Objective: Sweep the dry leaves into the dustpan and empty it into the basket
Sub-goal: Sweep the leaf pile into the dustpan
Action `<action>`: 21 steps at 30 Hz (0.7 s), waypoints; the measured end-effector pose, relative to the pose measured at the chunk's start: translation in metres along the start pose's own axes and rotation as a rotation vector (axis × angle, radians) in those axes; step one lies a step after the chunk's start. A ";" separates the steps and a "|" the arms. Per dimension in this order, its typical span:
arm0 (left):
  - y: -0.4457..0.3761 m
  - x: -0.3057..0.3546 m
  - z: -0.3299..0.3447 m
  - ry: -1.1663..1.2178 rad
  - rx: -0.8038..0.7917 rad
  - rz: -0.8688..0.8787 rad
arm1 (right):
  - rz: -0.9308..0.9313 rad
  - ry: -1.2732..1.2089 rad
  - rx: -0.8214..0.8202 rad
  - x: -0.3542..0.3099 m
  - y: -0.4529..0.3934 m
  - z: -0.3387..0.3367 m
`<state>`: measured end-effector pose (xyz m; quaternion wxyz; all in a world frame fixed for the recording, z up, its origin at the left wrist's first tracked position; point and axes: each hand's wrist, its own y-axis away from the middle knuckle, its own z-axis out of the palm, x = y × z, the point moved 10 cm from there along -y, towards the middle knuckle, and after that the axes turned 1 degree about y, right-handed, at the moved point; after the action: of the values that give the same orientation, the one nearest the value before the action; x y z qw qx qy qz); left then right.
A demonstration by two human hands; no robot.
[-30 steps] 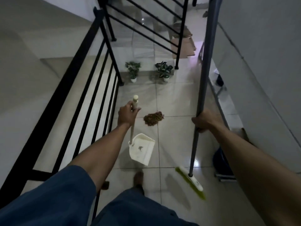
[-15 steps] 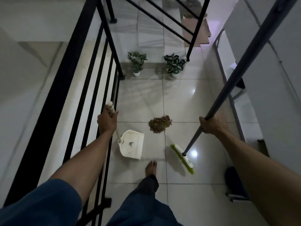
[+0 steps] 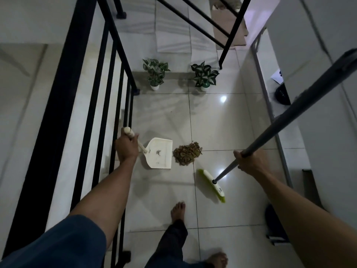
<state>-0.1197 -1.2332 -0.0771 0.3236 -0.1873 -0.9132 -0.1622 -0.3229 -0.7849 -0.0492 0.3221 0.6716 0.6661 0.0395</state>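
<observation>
A small heap of dry brown leaves (image 3: pixel 187 153) lies on the glossy pale tiled floor (image 3: pixel 222 128), across a grout line near the middle of the landing. Just left of it, close but apparently not touching, sits a cream plastic dustpan (image 3: pixel 160 156) with its open mouth facing the heap and a few leaf scraps already inside. The left hand (image 3: pixel 126 147) grips the dustpan's cream handle, fingers curled round it. To the right and nearer the viewer, a broom (image 3: pixel 211 185) with a white head and lime-green bristles rests on or just above the floor, well short of the heap. The right hand (image 3: pixel 249 161) grips its long grey pole, fingers wrapped round it.

Risks, as a judgement: the pan looks slightly tilted, so leaves could slide under its lip. A hard stroke could scatter light leaves past the pan, through the black metal railing (image 3: pixel 108 105) at left and down the stairwell. A bare foot (image 3: pixel 178 210) stands near the broom. Two small potted plants (image 3: pixel 203 75) stand far back. The basket cannot be identified with certainty.
</observation>
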 end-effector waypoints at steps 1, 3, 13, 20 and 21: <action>-0.005 0.000 0.002 0.005 -0.002 -0.008 | -0.004 0.006 0.002 -0.001 -0.001 0.001; -0.018 -0.001 0.005 0.009 0.000 -0.025 | -0.013 0.005 0.001 0.000 -0.006 0.006; -0.055 -0.020 0.005 0.071 0.051 -0.132 | -0.032 -0.014 0.015 -0.006 -0.021 0.015; -0.041 -0.017 -0.001 0.087 0.128 -0.119 | -0.080 0.017 -0.076 -0.005 -0.025 0.016; -0.039 -0.015 -0.002 0.089 0.135 -0.114 | -0.089 0.009 -0.078 -0.004 -0.025 0.015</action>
<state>-0.1253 -1.2714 -0.0917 0.3661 -0.1053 -0.9159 -0.1267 -0.3378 -0.7962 -0.0714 0.3466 0.6282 0.6945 0.0540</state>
